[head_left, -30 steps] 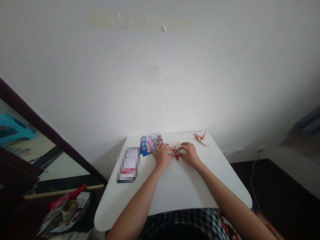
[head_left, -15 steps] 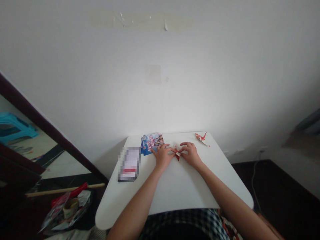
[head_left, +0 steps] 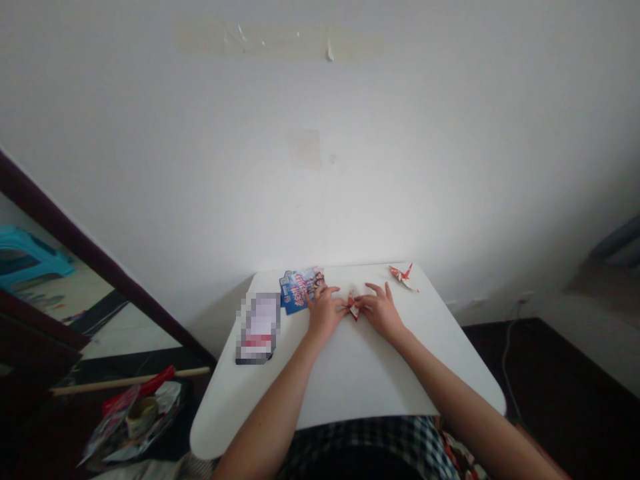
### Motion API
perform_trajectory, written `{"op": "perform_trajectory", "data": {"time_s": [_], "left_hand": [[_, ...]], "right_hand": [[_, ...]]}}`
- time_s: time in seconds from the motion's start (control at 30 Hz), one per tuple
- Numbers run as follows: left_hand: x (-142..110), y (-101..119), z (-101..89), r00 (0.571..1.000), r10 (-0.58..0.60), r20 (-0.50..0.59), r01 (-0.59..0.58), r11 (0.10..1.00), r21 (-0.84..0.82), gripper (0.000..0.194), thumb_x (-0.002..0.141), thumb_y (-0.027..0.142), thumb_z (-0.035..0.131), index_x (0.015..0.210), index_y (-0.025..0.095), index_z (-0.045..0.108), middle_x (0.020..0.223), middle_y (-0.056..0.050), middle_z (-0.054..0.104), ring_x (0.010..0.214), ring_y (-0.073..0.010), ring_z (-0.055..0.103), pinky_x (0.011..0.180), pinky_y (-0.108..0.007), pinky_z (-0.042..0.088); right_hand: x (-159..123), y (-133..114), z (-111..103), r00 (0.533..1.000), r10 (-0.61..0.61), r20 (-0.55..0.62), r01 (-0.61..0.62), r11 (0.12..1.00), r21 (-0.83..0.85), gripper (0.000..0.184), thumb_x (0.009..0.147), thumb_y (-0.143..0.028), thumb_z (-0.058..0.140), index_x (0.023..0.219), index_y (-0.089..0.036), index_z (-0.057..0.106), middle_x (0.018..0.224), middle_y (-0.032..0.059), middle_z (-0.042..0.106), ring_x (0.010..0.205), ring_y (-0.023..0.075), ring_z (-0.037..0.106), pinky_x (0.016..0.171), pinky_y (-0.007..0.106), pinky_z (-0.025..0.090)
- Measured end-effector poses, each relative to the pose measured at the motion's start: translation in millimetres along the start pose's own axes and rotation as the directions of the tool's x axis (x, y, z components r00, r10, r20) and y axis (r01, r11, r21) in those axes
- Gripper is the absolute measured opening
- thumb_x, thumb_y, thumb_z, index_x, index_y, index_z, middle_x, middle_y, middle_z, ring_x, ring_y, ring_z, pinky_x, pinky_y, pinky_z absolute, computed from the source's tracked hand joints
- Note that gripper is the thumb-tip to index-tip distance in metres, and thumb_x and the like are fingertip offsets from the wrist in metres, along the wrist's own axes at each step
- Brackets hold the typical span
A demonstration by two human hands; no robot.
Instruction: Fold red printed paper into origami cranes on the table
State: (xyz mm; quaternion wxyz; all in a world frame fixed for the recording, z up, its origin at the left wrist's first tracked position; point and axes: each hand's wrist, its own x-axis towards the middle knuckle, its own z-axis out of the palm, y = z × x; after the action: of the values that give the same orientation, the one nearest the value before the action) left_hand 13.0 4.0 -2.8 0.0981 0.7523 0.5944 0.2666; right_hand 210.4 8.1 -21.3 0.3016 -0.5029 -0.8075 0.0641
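Since the small folded red-and-white paper (head_left: 353, 309) likely needs steadying from both sides, the left hand (head_left: 326, 315) and right hand (head_left: 383, 315) pinch it at nine and three o'clock, outer fingers spread, towards the white table's (head_left: 367, 380) twelve o'clock edge.

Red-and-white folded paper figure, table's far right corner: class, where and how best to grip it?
Probably pinch the red-and-white folded paper figure at its middle; its pointed tips splay outward and could bend. Come from the near side, as the white wall stands behind.
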Motion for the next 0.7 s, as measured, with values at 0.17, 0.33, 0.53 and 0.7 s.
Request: {"op": "perform_trajectory", "data": {"time_s": [0.17,0.33,0.53,0.7], "left_hand": [[0.1,-0.3,-3.9,0.999,0.031,0.034,-0.032,0.999,0.022,0.005,0.082,0.036,0.077,0.085,0.035,0.082,0.139,-0.002,0.064,0.142,-0.0337,0.038,0.122,-0.071,0.003],[-0.1,-0.7,-7.4,0.996,-0.008,0.087,0.006,1.0,0.02,0.009,0.082,0.036,0.078,0.09,0.037,0.082,0.143,-0.001,0.062,0.143,-0.033,0.037,0.122,-0.069,0.007],[-0.5,-1.0,-1.1,0.999,-0.014,0.035,0.014,1.0,-0.011,0.007,0.083,0.037,0.077,0.089,0.036,0.081,0.136,-0.001,0.065,0.139,-0.0327,0.042,0.121,-0.071,0.012],[-1.0,1.2,1.5,1.0,0.004,0.003,-0.004,1.0,-0.019,0.01,0.081,0.034,0.08,0.09,0.037,0.08,0.131,-0.001,0.067,0.137,-0.0314,0.046,0.12,-0.072,0.015]], "right_hand": [[-0.3,-1.2,-3.2,0.999,0.028,0.037,-0.027,0.999,-0.022,0.024,0.088,-0.017,0.064,0.095,-0.036,0.079,0.116,-0.0006,0.077,0.14,0.0321,0.046,0.117,0.075,0.007],[1.0,-1.7,-5.2,0.997,0.061,0.05,-0.06,0.998,-0.019,0.026,0.088,-0.017,0.065,0.096,-0.038,0.079,0.116,-0.0009,0.077,0.138,0.0319,0.048,0.116,0.076,0.01],[3.7,3.6,-10.3,0.991,0.055,0.125,-0.062,0.997,0.055,0.026,0.088,-0.021,0.065,0.103,-0.038,0.077,0.118,-0.0002,0.076,0.14,0.0303,0.047,0.117,0.077,0.006],[4.6,5.2,-14.5,0.983,0.093,0.157,-0.116,0.983,0.142,0.025,0.09,-0.029,0.062,0.109,-0.036,0.076,0.123,0.0009,0.074,0.141,0.0297,0.048,0.118,0.076,0.004]]}}
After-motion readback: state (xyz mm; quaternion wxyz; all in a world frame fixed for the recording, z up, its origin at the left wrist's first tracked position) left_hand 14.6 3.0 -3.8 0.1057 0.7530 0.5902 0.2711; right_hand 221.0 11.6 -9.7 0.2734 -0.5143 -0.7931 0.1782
